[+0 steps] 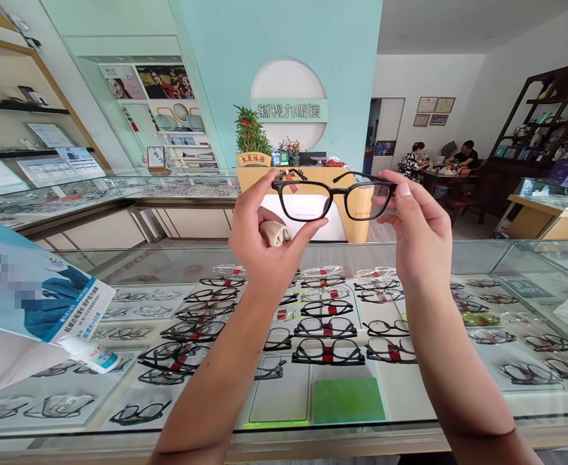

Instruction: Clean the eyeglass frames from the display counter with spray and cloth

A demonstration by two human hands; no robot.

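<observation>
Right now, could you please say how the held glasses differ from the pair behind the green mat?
The held glasses are raised by the left hand and right hand; the displayed pair lies inside the glass case. A red tag marks the displayed pair's middle; the held glasses show none there. Both have black frames.

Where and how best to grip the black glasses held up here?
Likely by the outer front corners of the black glasses, one hand from each side: the front is wide and thin, lenses filling each rim. The right hand pinches one such corner.
</observation>
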